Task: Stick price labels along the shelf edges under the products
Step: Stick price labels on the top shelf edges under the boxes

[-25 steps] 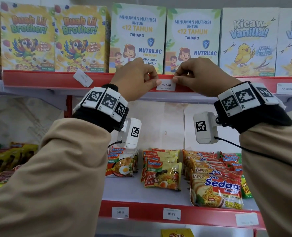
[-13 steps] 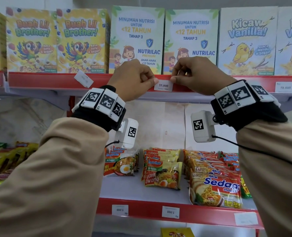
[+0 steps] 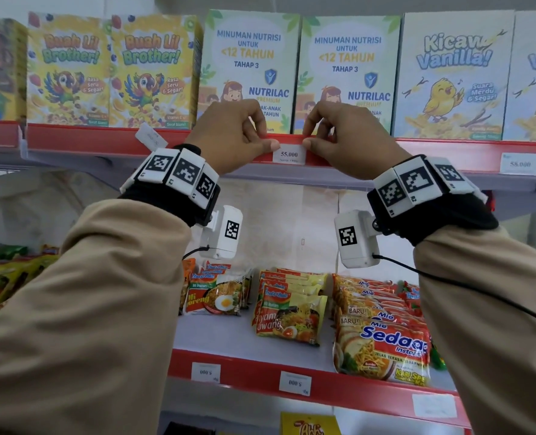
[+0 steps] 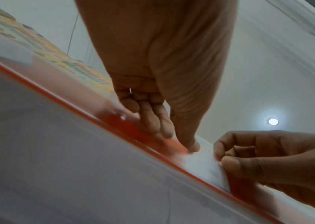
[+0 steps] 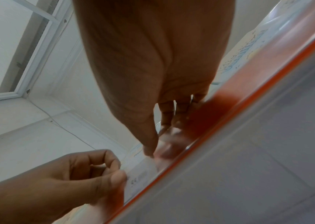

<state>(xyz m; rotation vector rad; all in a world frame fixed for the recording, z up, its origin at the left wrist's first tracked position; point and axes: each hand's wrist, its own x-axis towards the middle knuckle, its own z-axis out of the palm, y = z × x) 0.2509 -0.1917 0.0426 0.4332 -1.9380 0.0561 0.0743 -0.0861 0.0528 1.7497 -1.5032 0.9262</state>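
price label (image 3: 289,155) marked 55.000 sits on the red shelf edge (image 3: 81,141) under the nutrilac boxes (image 3: 249,72), pinned at both ends. left hand (image 3: 232,136) has fingers curled w/ thumb pressing the label's left edge; right hand (image 3: 348,138) likewise curled, thumb on the right edge. step in hand looks like seating/smoothing this label, nearly done. outward: a loose white tag (image 3: 151,137) hangs askew under the parrot cereal boxes (image 3: 109,70), & a 58.000 label (image 3: 520,164) is already up under the vanilla boxes (image 3: 456,73). lower shelf holds noodle packs (image 3: 381,337) w/ labels below. next move prob needs a firm thumb rub across the middle, then letting go w/o lifting a corner.
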